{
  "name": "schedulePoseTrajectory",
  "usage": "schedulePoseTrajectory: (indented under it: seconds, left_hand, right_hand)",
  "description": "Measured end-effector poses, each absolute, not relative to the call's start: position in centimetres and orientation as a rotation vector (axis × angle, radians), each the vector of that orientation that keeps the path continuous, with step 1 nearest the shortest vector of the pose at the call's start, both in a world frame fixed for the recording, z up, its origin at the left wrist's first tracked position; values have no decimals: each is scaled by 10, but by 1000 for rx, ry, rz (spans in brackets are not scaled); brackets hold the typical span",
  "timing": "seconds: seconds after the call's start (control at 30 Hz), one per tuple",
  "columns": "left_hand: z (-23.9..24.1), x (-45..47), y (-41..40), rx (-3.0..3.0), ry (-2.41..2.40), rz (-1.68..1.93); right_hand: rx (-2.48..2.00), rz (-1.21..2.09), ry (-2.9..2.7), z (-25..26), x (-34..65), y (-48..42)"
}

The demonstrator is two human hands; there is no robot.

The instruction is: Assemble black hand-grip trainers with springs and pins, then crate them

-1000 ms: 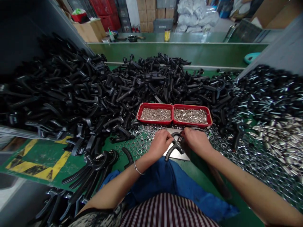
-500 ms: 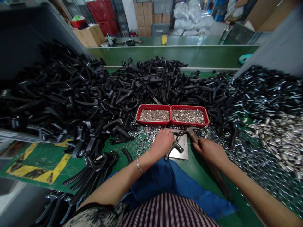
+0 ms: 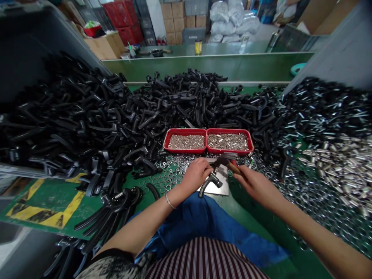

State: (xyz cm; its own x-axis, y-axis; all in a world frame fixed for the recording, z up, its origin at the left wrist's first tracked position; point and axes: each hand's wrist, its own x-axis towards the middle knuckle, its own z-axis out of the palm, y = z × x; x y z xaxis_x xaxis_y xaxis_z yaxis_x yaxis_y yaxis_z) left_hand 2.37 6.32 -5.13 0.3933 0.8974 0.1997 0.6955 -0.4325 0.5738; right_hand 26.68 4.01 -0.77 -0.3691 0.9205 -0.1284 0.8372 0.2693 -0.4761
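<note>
My left hand (image 3: 198, 171) is closed on a black curved handle part (image 3: 209, 183) with a shiny metal piece, held over a flat metal plate (image 3: 223, 190). My right hand (image 3: 255, 186) grips a hammer (image 3: 233, 167) by its wooden handle. The dark hammer head sits right at the upper end of the handle part, beside my left fingertips. From this angle I cannot tell whether head and part touch. The fingers of my right hand hide the rest of the hammer's handle.
Two red trays (image 3: 185, 150) of tiny metal pieces stand behind the plate. Loose metal rings (image 3: 171, 174) lie around it. Black handle parts (image 3: 174, 100) are heaped at the back and left, silver cylinders (image 3: 337, 159) at right. Several assembled-looking handles (image 3: 116, 211) lie at front left.
My right hand has turned the hammer, bringing its head left over the handle part; its long handle no longer shows below my hand. My left hand keeps its hold. The whole view has shifted slightly.
</note>
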Motion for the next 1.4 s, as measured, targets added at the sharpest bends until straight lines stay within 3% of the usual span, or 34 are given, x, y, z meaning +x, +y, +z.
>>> schedulePoseTrajectory:
  seconds: [0.17,0.47,0.83,1.07,1.4]
  left_hand:
    - [-53,26,57,2224,1454,739]
    - [-52,33,55,1927,1648,896]
    - [-59,29,52,2374,1584,661]
    - [-54,25,49,2811,1354,322]
    - [-64,27,18,2226,1686,579]
  right_hand:
    - [-1764,665,-2386,-11,271,41]
    - [-1732,1071,-2040,-27,282,36]
    - [-1734,1286,-1792,-32,284,18]
    - [-1721,1117,-1973,-24,281,16]
    - [-1683,658,-2521,10,249,17]
